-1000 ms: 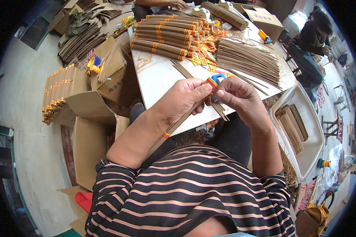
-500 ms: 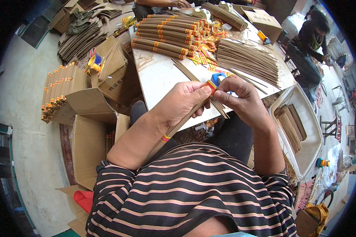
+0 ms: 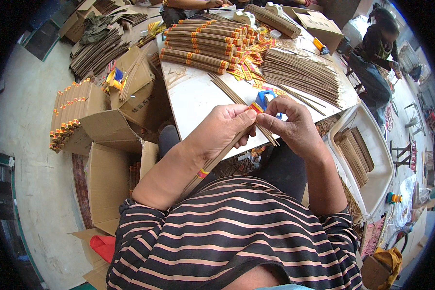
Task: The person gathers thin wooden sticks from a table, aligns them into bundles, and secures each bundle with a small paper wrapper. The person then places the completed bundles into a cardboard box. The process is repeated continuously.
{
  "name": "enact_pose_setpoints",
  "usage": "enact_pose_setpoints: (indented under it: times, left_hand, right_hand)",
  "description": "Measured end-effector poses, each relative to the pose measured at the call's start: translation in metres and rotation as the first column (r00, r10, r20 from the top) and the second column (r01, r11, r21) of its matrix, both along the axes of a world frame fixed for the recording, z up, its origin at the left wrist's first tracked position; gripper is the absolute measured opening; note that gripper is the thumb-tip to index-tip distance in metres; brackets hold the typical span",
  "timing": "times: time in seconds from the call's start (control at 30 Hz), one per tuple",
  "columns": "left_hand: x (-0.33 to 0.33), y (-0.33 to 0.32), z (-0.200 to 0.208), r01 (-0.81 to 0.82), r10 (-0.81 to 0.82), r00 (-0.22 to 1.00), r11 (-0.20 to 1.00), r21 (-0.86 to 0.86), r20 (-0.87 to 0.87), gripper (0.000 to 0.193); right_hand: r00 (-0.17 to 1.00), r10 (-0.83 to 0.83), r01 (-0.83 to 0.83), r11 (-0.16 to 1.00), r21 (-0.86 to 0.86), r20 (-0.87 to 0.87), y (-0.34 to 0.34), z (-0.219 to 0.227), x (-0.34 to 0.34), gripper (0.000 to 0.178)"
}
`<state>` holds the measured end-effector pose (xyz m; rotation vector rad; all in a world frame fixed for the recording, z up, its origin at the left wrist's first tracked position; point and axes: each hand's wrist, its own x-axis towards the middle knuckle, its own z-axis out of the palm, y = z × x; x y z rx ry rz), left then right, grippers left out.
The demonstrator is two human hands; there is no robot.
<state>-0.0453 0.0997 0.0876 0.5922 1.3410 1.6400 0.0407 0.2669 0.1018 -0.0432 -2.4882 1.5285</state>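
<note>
My left hand (image 3: 224, 124) is wrapped round a slim bundle of brown incense sticks (image 3: 192, 183), which slants from my forearm up over the table edge. A red and yellow paper band (image 3: 256, 106) circles its upper end, and a second band (image 3: 202, 172) sits lower down. With thumb and fingers closed, my right hand (image 3: 295, 124) pinches at the upper band; the fingertips partly hide the spot. Just behind the hands, a blue tape dispenser (image 3: 264, 98) stands on the white table (image 3: 191, 92). Several loose sticks (image 3: 227, 89) lie beside it.
Banded incense bundles (image 3: 198, 57) are piled at the table's far left, beside loose paper bands (image 3: 249, 67) and spread sticks (image 3: 302, 72). An open cardboard box (image 3: 104, 181) stands left, a white tub (image 3: 384, 159) with sticks right. Other people sit beyond the table and at far right.
My right hand has turned slightly, its fingers curling closer round the upper band. The bundle stays in my left hand, almost unmoved.
</note>
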Motion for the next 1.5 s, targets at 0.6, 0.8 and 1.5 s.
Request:
enact_pose_setpoints:
  times: [0.6, 0.8, 1.5]
  left_hand:
    - [0.007, -0.007, -0.001, 0.004, -0.018, 0.969, 0.998, 0.057, 0.246, 0.025]
    - [0.011, -0.007, 0.002, 0.006, -0.030, 0.953, 0.997, 0.080, 0.300, 0.025]
    - [0.009, -0.008, -0.008, 0.093, -0.223, 0.841, 0.957, 0.274, 0.494, 0.030]
  right_hand:
    - [0.999, 0.018, -0.022, 0.996, 0.089, 0.040, 0.000, 0.004, 0.002, 0.030]
    - [0.994, 0.087, -0.065, 0.960, 0.272, -0.069, 0.006, 0.006, 0.000, 0.036]
    - [0.937, 0.268, -0.279, 0.960, -0.018, -0.222, 0.015, -0.010, -0.007, 0.030]
